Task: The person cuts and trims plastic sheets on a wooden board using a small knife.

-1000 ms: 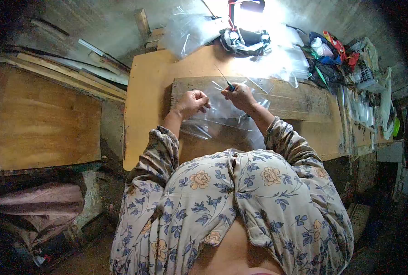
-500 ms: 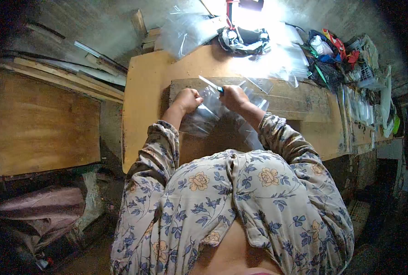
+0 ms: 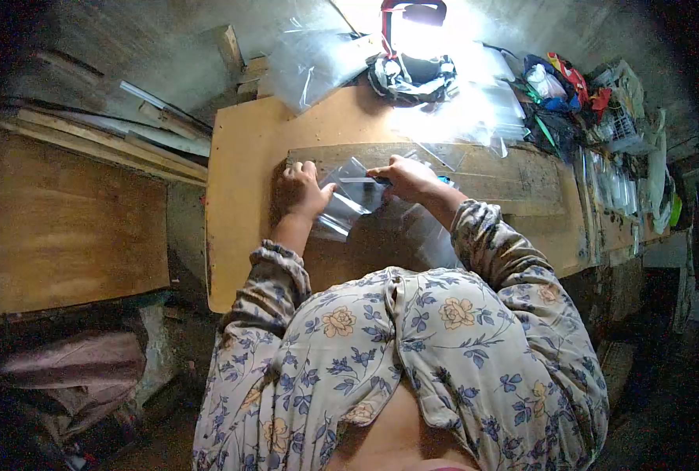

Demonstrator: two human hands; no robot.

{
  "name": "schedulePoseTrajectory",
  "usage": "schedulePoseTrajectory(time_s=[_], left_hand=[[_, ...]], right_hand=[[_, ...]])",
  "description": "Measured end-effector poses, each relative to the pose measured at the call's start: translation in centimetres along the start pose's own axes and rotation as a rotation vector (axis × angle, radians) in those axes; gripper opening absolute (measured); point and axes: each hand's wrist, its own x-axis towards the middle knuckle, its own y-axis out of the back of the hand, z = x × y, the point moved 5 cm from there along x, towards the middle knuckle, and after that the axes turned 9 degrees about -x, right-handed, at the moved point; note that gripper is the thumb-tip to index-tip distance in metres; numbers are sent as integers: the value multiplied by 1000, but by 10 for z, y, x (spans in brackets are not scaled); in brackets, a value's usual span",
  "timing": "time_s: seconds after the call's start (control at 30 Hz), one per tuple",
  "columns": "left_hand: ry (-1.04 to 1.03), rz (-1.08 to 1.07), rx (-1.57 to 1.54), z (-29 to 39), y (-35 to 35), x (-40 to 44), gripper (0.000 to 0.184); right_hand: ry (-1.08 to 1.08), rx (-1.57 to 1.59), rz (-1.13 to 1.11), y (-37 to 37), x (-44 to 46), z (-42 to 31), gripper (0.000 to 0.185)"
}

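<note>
My right hand [image 3: 406, 179] is closed round a knife [image 3: 357, 180], its pale blade pointing left across clear plastic film [image 3: 341, 213]. A bit of blue shows behind that hand, perhaps the handle's end. At the film's left edge lies my left hand [image 3: 304, 191], fingers spread and thumb toward the film; whether the thumb presses on it I cannot tell. Under both hands is a worn wooden board [image 3: 514, 177]. More loose clear film is partly hidden by my right forearm and in shadow.
A bright lamp [image 3: 424, 14] stands at the back beside a black-and-white plastic bag [image 3: 412, 78]. Clear sheets [image 3: 310, 67] lie at the table's [image 3: 243, 180] back left. Bags and a basket [image 3: 625, 129] crowd the right. Timber strips [image 3: 106, 137] lean at the left.
My left hand has opened from a pinch and moved slightly left and down, flattening out. The knife has come down from a raised slant to lie nearly level over the film.
</note>
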Motion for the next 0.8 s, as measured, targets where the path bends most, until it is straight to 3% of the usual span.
schedulePoseTrajectory(time_s=[0.03,0.17,0.23,0.27,0.33,0.37,0.43,0.5,0.57,0.7,0.8], left_hand=[[-5,1,0,7,3,-4,34],[-396,-108,-245,62,-8,-21,16],[-411,-388,-47,66,-49,-21,21],[-411,-386,-47,68,-50,-22,21],[-78,-383,-87,59,-50,-22,38],[-81,-385,-86,61,-46,-22,38],[-230,-651,227,59,-49,-21,54],[-214,-632,177,46,-60,-26,55],[-324,-386,18,52,-46,-27,49],[-311,-365,-33,49,-50,-28,45],[-303,-377,-26,50,-50,-28,44]], right_hand=[[-39,-47,-60,0,4,0,45],[-55,-181,-212,6,24,-6,61],[-11,-188,-249,5,31,-7,68],[29,-205,-212,-3,42,-4,68],[59,-257,-263,3,43,-9,73],[57,-254,-263,2,39,-9,73],[-11,-226,-212,2,36,-4,78],[-70,-130,-180,-3,14,3,81],[-64,6,-47,-7,-15,12,76],[-157,114,147,-4,-86,18,55],[-184,173,97,-5,-122,9,42]])
